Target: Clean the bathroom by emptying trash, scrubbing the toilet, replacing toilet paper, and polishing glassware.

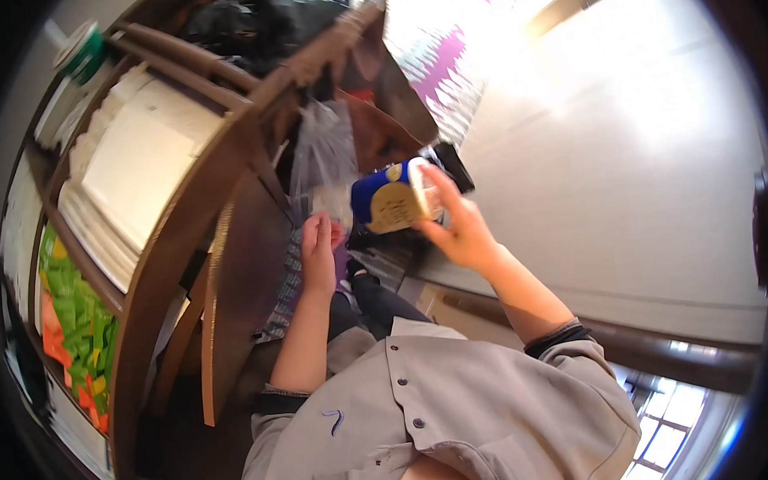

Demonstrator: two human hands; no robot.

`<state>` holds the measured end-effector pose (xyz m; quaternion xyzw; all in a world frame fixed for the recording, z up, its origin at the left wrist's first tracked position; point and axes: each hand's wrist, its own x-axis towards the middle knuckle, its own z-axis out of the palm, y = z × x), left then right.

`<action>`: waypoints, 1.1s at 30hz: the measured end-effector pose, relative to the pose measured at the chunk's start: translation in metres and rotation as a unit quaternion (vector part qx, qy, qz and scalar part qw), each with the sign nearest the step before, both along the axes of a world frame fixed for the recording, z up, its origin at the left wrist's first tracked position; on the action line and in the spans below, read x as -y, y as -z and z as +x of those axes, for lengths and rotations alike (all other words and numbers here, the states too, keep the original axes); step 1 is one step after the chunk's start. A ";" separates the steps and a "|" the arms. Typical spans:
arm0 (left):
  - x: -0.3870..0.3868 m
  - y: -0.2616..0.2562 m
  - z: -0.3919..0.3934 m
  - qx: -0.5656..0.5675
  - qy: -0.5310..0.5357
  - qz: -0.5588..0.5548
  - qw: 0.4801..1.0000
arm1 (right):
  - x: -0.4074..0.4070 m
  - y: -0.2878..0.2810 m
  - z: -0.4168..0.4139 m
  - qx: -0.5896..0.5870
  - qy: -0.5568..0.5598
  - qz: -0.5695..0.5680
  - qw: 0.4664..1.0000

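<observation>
A tilted blue-and-gold canister (pixel 389 198) with a white end bears some printing. My right hand (pixel 463 228) grips it by that white end, thumb and fingers on either side. My left hand (pixel 321 248) is to its left, with the fingers drawn together. Just beyond those fingers hangs a translucent plastic bag (pixel 323 144) with something pale in its lower part. Whether my left fingers pinch the bag or only come near it, I cannot tell.
Left stands a brown wooden shelf unit with an ajar door (pixel 233 289). Its shelves bear pale stacked sheets (pixel 146 159) and green and orange packets (pixel 76 327). Black plastic bags (pixel 262 28) and a green tub (pixel 82 54) are at the top. A large pale panel (pixel 610 187) is on the right.
</observation>
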<state>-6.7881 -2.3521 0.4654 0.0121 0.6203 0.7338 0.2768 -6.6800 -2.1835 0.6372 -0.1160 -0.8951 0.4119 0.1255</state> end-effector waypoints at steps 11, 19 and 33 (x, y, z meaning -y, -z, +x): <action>-0.029 -0.032 0.097 0.323 0.196 0.213 0.901 | 0.035 0.056 0.140 -0.090 0.216 0.024 0.972; -0.069 -0.035 0.207 0.388 0.209 0.259 0.859 | 0.054 0.047 0.253 -0.118 0.287 0.058 0.949; -0.071 -0.093 0.226 0.249 0.176 0.278 0.911 | 0.058 0.029 0.296 -0.145 0.201 -0.005 0.969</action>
